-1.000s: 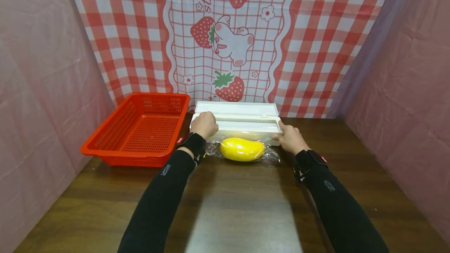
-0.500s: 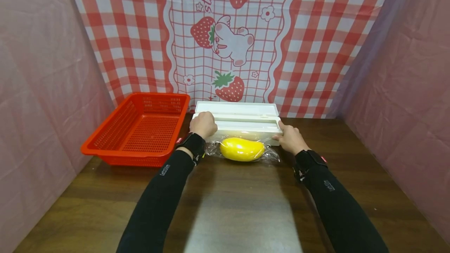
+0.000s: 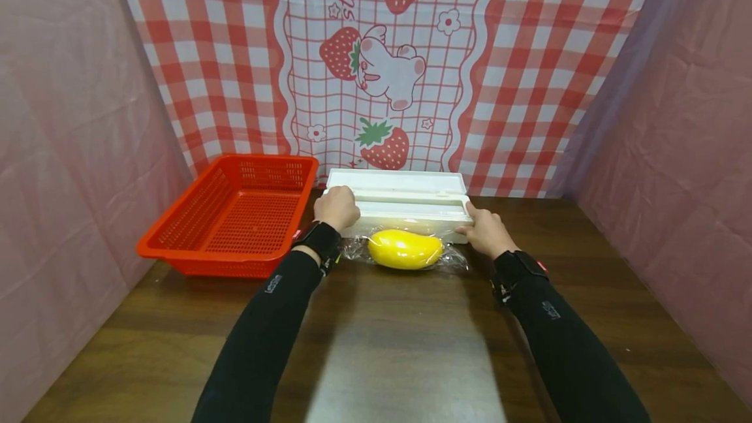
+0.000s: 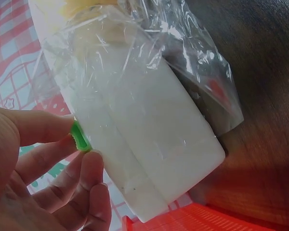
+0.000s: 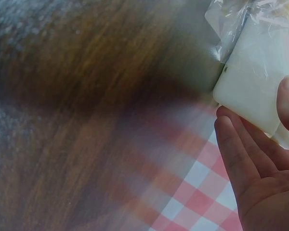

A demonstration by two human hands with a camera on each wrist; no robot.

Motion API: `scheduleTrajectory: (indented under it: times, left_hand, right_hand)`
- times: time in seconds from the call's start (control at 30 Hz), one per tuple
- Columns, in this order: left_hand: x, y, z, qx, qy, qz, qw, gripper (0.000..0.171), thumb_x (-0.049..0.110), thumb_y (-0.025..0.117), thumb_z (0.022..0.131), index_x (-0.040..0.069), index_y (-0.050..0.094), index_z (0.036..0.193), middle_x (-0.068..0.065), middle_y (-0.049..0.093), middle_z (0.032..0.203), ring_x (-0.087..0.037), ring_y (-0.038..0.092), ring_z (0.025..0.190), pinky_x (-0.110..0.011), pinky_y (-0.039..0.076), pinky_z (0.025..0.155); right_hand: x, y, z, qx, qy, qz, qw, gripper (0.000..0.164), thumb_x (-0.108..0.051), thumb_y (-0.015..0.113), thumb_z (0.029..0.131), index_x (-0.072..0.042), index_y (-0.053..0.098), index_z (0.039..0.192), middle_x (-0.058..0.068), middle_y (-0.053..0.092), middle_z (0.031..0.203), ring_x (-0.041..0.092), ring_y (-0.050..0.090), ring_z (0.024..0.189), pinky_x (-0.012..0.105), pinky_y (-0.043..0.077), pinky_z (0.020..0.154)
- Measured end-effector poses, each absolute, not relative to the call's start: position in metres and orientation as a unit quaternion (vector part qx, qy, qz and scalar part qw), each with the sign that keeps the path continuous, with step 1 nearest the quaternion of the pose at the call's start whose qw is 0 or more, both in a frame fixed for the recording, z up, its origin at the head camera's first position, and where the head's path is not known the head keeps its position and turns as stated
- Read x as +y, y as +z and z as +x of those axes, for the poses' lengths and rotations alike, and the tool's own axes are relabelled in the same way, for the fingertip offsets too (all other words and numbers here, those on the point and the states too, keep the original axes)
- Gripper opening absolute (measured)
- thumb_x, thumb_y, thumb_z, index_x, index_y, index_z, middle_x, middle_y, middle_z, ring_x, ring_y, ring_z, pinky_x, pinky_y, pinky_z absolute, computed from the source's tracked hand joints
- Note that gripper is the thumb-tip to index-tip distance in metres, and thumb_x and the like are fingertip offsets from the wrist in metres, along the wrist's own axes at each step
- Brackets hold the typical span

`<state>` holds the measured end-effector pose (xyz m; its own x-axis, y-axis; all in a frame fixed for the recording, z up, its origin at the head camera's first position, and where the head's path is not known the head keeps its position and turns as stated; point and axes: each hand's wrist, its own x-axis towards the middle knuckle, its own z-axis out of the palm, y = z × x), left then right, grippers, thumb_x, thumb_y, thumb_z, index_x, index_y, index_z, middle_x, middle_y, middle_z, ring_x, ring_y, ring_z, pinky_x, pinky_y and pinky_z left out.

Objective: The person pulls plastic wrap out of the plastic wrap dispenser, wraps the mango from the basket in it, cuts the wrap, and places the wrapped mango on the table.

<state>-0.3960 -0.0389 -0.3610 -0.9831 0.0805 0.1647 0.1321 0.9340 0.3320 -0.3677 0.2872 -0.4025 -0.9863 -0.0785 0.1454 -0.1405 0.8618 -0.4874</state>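
A long white cling film dispenser (image 3: 405, 223) lies crosswise at the back of the table, its lid raised behind it. At its left end my left hand (image 3: 336, 207) pinches a small green slide cutter (image 4: 80, 138) between thumb and forefinger, against the dispenser's edge. My right hand (image 3: 487, 232) holds the right end, thumb on one side and fingers against the end face (image 5: 248, 91). In front lies a yellow mango (image 3: 405, 250) covered by clear cling film (image 3: 454, 260), which drapes over the dispenser's front in the left wrist view.
A red plastic basket (image 3: 252, 214) stands left of the dispenser, near my left wrist. Behind hangs a red and white checked cloth (image 3: 529, 83) with strawberries. Pink cloth walls (image 3: 664, 116) flank the brown wooden table (image 3: 405, 358).
My left hand has slid slightly to the left along the dispenser. The right hand, dispenser and mango have stayed in place.
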Motion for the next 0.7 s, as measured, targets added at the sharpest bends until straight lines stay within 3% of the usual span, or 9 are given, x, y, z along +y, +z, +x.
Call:
scheduleTrajectory:
  times: [0.47,0.7]
  left_hand:
    - [-0.049,-0.360,-0.393,-0.982,-0.169,-0.041,0.070,0.016,0.013,0.062,0.091,0.008,0.068,0.078,-0.013,0.069,0.093,-0.033,0.066,0.079,-0.048,0.054,0.072]
    - [-0.053,-0.362,-0.396,-0.982,-0.165,-0.037,0.078,0.023,0.012,0.062,0.091,0.009,0.059,0.067,-0.013,0.066,0.085,-0.031,0.064,0.074,-0.046,0.052,0.066]
  right_hand:
    - [0.288,-0.403,-0.368,-0.962,0.261,0.058,0.052,0.079,-0.021,0.070,0.097,0.003,0.024,0.157,0.032,0.039,0.151,0.045,0.051,0.123,0.053,0.045,0.097]
    - [0.288,-0.403,-0.369,-0.963,0.256,0.061,0.052,0.079,-0.020,0.070,0.098,0.003,0.024,0.157,0.033,0.042,0.148,0.045,0.053,0.119,0.053,0.046,0.095]
